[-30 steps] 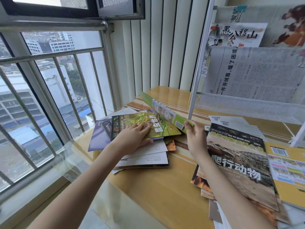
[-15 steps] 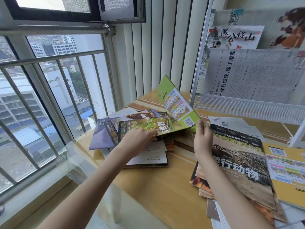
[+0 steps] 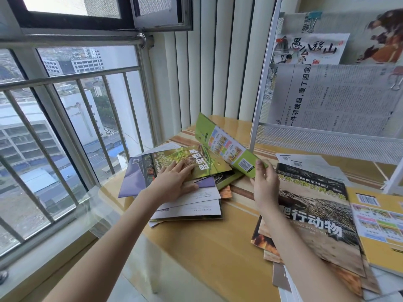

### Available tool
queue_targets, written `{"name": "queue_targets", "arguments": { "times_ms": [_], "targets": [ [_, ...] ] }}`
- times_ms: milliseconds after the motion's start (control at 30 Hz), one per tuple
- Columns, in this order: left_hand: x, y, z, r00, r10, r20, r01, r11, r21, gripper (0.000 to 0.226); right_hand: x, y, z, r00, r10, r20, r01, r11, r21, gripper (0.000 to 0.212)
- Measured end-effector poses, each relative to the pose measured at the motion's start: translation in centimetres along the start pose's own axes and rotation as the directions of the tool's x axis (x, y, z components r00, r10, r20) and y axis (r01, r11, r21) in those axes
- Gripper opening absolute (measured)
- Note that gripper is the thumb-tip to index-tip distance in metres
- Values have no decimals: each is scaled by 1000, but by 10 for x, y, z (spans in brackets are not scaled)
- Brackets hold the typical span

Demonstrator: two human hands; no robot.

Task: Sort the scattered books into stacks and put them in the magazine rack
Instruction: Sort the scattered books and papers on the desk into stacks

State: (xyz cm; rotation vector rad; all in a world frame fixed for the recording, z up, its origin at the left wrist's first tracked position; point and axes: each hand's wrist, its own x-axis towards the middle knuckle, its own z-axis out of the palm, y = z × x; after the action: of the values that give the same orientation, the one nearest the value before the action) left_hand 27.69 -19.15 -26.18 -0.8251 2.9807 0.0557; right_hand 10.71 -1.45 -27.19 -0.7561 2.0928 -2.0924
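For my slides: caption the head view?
Right hand lifts a green book while left hand steadies the pile.

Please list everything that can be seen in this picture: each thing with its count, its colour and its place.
green book: one, lime green with a barcode, tilted up above the left pile, held at its corner
left pile of books: several, green, purple and white covers, on the table by the window
reptile book: one, dark and sandy, top of the right pile
yellow book: one, far right of the table
table: one, light wood
magazine rack: one, white mesh, upper right, holding newspapers
window bars: grey metal, left
left hand: flat on the left pile
right hand: pinching the green book
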Motion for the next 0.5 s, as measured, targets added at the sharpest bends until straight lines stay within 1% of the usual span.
{"name": "queue_targets", "arguments": {
  "times_ms": [67,100,133,167,200,267,333,367,400,467,500],
  "targets": [
    [1,-2,-4,999,24,45,-25,1000,16,94,-1,-3,-1,1000,24,-8,-24,999,30,22],
    [1,-3,-7,997,40,66,-41,999,17,101,0,-3,-1,999,45,-14,-44,998,54,27],
    [2,-3,-9,996,55,77,-57,998,20,103,0,-3,-1,998,56,-21,-55,995,78,35],
    [3,-3,-11,995,64,77,-67,997,33,102,1,-2,-2,998,63,-24,-60,994,95,42],
    [3,-3,-10,995,68,70,-72,995,63,98,1,-2,-3,997,68,-22,-65,992,106,45],
    [3,-2,-8,996,82,45,-87,986,139,85,1,-1,-3,997,75,-22,-72,989,126,37],
    [5,-6,-6,994,110,16,-111,985,134,69,1,-1,-3,996,83,-13,-80,988,134,37],
    [6,-8,-7,992,123,-19,-119,983,140,67,1,-1,-3,996,84,-10,-82,988,133,42],
    [7,-8,-8,985,151,-82,-135,974,180,67,1,0,-3,996,84,-11,-81,988,132,45],
    [10,-7,-3,942,247,-225,-177,940,292,64,1,1,-3,996,86,-24,-82,985,150,38],
    [11,-3,-1,928,279,-246,-196,929,314,54,2,2,-4,995,98,-30,-91,981,171,33]
  ]
}}
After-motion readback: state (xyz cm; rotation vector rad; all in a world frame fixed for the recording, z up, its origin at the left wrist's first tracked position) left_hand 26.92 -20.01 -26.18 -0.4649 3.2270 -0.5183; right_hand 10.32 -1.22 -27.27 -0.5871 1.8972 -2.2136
